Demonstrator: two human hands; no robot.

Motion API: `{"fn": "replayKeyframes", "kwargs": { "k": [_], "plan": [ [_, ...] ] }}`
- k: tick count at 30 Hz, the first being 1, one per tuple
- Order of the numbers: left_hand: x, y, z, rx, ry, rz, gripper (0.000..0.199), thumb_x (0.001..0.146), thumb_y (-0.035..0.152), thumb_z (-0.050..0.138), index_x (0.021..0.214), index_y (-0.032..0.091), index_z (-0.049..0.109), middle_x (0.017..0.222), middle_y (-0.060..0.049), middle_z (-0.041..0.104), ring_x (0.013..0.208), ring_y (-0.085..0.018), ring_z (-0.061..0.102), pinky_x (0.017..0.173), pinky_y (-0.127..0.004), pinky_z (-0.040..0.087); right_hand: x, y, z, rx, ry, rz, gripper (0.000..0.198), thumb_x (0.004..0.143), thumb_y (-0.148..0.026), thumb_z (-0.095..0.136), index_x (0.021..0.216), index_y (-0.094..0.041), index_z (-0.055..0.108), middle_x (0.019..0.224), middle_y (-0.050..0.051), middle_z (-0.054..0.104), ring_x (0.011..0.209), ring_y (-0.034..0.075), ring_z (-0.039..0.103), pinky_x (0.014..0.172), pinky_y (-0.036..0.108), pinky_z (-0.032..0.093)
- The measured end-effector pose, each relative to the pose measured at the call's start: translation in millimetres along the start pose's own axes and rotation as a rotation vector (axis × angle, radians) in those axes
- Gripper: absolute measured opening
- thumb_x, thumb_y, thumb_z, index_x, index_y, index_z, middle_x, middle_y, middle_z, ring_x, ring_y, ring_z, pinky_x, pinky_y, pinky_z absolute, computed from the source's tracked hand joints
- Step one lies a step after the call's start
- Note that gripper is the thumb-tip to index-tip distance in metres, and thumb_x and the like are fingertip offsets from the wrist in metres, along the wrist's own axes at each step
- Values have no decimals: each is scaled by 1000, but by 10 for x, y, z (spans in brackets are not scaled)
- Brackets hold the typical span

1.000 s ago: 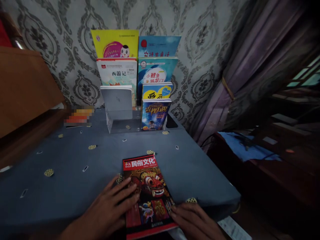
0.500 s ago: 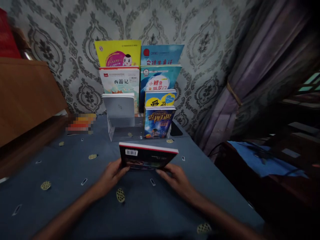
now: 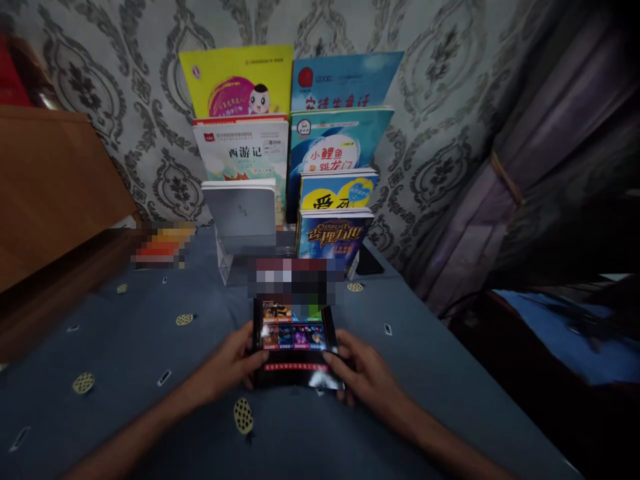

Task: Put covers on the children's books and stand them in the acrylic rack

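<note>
Between my two hands is a book (image 3: 295, 337) with a black cover, rows of small colourful pictures and a red strip of text; its upper part is blurred out. My left hand (image 3: 240, 357) grips its left edge, thumb on the cover. At the right edge my right hand (image 3: 363, 367) holds it the same way. Just behind it stands a clear display rack (image 3: 227, 260) with books in two columns. A blue book with gold lettering (image 3: 333, 237) fills the front right slot, and a plain grey-covered book (image 3: 243, 212) leans at front left.
A blue patterned cloth covers the table (image 3: 165, 427). Left lies a blurred-out orange and red item (image 3: 165, 243), near a brown wooden box (image 3: 55, 180). A dark flat object (image 3: 371, 262) lies right of the rack. A purple curtain (image 3: 465, 220) hangs at right.
The book has tilted back from nearly upright, so its picture-covered face now shows. Both hands still hold it. The view has moved a little closer to the rack.
</note>
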State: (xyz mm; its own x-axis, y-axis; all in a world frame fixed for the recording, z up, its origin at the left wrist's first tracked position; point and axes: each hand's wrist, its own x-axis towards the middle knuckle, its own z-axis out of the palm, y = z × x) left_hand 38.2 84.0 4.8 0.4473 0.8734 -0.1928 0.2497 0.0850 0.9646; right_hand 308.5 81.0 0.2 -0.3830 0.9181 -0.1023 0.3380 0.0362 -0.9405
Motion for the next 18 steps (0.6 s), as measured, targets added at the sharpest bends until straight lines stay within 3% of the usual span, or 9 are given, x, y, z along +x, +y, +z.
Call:
{"fn": "replayKeyframes", "kwargs": {
  "k": [4, 9, 11, 14, 18],
  "plan": [
    [-41, -8, 34, -124, -130, -225, 74, 80, 61, 69, 131, 21, 34, 80, 0, 66, 52, -13, 63, 45, -21, 49, -36, 36, -3, 135, -97, 216, 49, 81, -60, 61, 105, -22, 42, 67, -7, 58, 38, 9, 55, 34, 19, 39],
    [-48, 26, 26, 56, -23, -279, 60, 83, 60, 62, 118, 22, 32, 70, 7, 57, 45, -13, 59, 42, -23, 47, 59, 108, -58, 200, -104, 321, 51, 78, -53, 65, 108, -22, 38, 59, -12, 54, 34, 9, 53, 32, 18, 37],
    [-58, 76, 2, 290, 53, -221, 45, 89, 52, 55, 116, 22, 36, 66, 8, 53, 46, -13, 58, 44, -24, 46, 77, 99, -84, 178, -100, 314, 51, 78, -51, 65, 110, -21, 38, 59, -12, 54, 33, 8, 52, 32, 18, 35],
    [-26, 152, -49, 712, 202, -46, 26, 94, 38, 50, 113, 21, 46, 73, 3, 59, 65, -18, 64, 60, -30, 51, 80, 38, -114, 150, -99, 302, 62, 78, -50, 64, 124, -20, 36, 63, -10, 55, 35, 8, 51, 31, 18, 33],
    [176, 152, -110, 1107, 328, 168, 28, 98, 33, 48, 122, 20, 51, 115, -9, 65, 105, -25, 64, 85, -38, 52, 87, -26, -110, 129, -100, 300, 83, 78, -49, 62, 143, -19, 22, 66, -10, 54, 36, 8, 51, 32, 19, 34]
  ]
}}
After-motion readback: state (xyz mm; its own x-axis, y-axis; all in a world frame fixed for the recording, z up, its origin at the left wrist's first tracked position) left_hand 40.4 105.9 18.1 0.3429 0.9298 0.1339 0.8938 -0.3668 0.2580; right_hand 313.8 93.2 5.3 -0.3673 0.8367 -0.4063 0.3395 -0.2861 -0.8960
